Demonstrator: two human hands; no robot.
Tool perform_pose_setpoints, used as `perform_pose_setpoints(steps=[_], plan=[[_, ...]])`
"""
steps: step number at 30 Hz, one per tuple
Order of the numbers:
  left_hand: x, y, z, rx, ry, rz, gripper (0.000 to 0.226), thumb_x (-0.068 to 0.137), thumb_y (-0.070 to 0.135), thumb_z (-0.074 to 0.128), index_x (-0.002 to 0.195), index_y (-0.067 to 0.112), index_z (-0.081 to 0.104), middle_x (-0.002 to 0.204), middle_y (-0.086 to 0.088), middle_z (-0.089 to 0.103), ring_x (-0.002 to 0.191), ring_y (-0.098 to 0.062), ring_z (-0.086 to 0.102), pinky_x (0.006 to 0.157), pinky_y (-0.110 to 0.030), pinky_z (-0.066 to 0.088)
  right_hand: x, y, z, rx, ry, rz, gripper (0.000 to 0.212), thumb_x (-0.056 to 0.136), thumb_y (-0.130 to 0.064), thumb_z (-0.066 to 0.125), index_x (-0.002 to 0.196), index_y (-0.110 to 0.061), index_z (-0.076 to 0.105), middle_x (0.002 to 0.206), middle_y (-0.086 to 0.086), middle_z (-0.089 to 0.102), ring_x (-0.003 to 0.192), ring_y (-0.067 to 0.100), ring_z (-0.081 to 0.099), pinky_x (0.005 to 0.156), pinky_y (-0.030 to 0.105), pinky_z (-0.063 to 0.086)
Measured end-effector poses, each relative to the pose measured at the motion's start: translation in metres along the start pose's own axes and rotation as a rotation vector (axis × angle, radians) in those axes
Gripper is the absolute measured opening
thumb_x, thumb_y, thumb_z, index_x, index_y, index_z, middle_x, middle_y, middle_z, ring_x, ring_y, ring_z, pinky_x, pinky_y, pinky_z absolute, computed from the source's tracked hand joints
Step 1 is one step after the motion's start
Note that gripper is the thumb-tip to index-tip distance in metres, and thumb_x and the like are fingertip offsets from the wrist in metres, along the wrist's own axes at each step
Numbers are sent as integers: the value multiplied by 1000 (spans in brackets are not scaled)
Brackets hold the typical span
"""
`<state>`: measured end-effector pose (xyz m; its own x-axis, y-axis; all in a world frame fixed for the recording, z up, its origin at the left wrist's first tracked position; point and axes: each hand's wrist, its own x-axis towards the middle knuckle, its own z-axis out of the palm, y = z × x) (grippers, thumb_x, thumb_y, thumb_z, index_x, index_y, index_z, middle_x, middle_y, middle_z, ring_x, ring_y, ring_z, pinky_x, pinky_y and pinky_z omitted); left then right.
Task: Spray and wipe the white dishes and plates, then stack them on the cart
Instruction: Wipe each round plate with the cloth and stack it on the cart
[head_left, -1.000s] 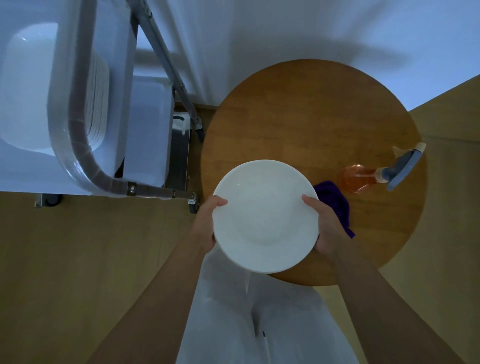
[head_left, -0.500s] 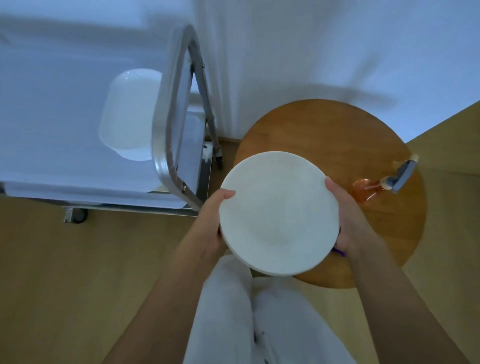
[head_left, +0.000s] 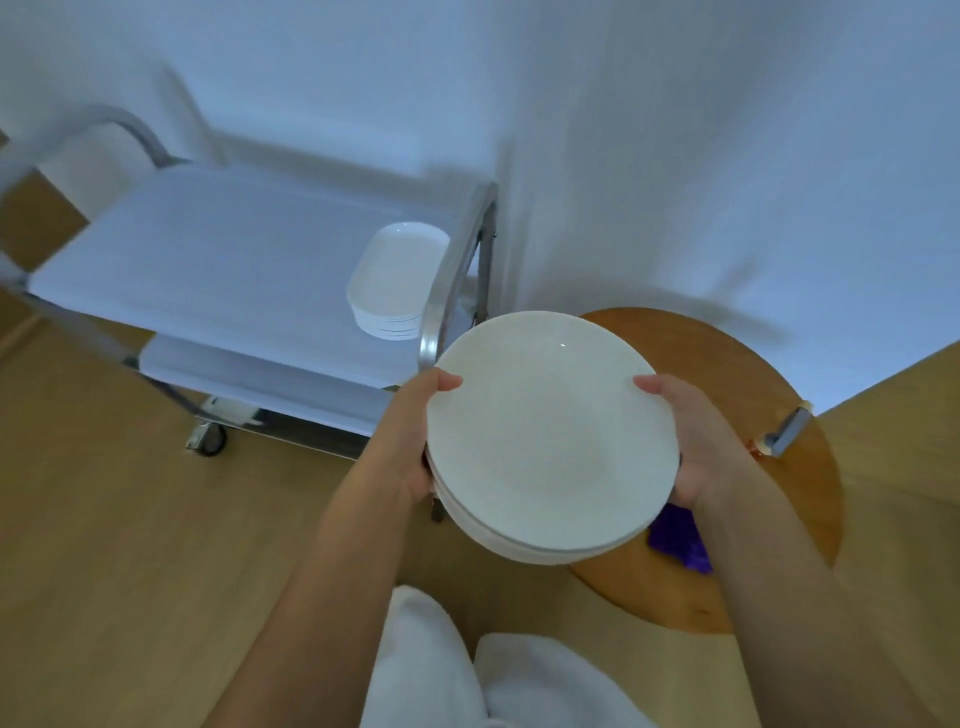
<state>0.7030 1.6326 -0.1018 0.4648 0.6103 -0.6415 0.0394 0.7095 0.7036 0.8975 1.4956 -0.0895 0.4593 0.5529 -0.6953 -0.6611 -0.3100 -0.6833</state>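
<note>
Plates (head_left: 550, 436) stacked, rims gripped by left hand (head_left: 410, 441), right hand (head_left: 696, 441), beside cart (head_left: 218, 260) rail.

Dim, bluish indoor light. The cart (head_left: 218, 270) is smeared by motion blur and its rails bow with wide-angle distortion. Right of the cart, soft shadows streak the white wall (head_left: 727, 156). No strong glare.
</note>
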Motion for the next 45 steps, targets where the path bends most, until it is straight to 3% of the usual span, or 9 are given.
perform_pose_setpoints(steps=[6, 10, 15, 20, 23, 27, 34, 39, 45], plan=[[-13, 42, -49, 0, -10, 20, 32, 74, 33, 59, 101, 16, 64, 79, -6, 71, 79, -30, 64, 74, -39, 49, -16, -7, 63, -32, -62, -24, 31, 79, -28, 59, 106, -15, 59, 77, 9, 73, 73, 31, 68, 56, 41, 55], [-11, 78, -96, 6, -20, 54, 32, 72, 33, 59, 99, 17, 63, 77, -6, 71, 74, -30, 65, 65, -36, 52, -15, 0, 119, -16, -75, -30, 26, 78, -27, 58, 100, -14, 59, 73, 10, 72, 59, 29, 69, 53, 43, 54], [1, 131, -163, 82, -24, 77, 27, 75, 35, 58, 95, 18, 62, 67, -4, 70, 70, -29, 64, 61, -35, 52, -6, 23, 198, -1, -69, -10, 29, 74, -29, 59, 100, -15, 61, 75, 11, 72, 74, 33, 66, 71, 44, 53], [18, 175, -222, 105, -3, 87, 30, 76, 34, 58, 99, 16, 63, 84, -9, 68, 81, -31, 62, 79, -41, 48, 8, 37, 274, 62, -93, -42, 22, 78, -24, 59, 98, -13, 61, 72, 10, 72, 74, 31, 65, 55, 40, 54], [31, 196, -247, 100, 12, 65, 35, 76, 34, 58, 105, 15, 61, 94, -12, 67, 88, -34, 61, 90, -49, 46, 22, 39, 308, 39, -90, -28, 31, 75, -26, 61, 103, -14, 60, 78, 12, 73, 86, 34, 63, 74, 49, 53], [57, 218, -268, 75, 42, 46, 29, 76, 33, 59, 98, 14, 62, 81, -10, 69, 81, -32, 62, 82, -44, 48, 49, 31, 345, -15, -32, -4, 38, 69, -27, 64, 105, -14, 61, 89, 13, 70, 94, 36, 60, 95, 51, 42], [121, 255, -289, 24, 75, 112, 24, 79, 30, 57, 98, 15, 62, 69, -7, 71, 75, -32, 63, 64, -38, 52, 114, 0, 395, -111, -16, 88, 32, 66, -31, 66, 94, -19, 58, 86, 9, 67, 82, 32, 59, 64, 37, 44], [161, 281, -302, 9, 110, 112, 24, 80, 30, 56, 97, 16, 62, 67, -6, 71, 72, -30, 63, 59, -36, 53, 152, -17, 428, -90, -89, 124, 29, 70, -24, 66, 97, -15, 61, 69, 9, 72, 78, 33, 64, 64, 41, 52], [209, 309, -323, 9, 77, 75, 24, 81, 28, 55, 100, 14, 63, 74, -7, 73, 72, -28, 66, 66, -37, 52, 194, -24, 464, -48, -68, 127, 25, 73, -23, 62, 96, -13, 62, 70, 10, 71, 75, 32, 65, 75, 46, 52]])
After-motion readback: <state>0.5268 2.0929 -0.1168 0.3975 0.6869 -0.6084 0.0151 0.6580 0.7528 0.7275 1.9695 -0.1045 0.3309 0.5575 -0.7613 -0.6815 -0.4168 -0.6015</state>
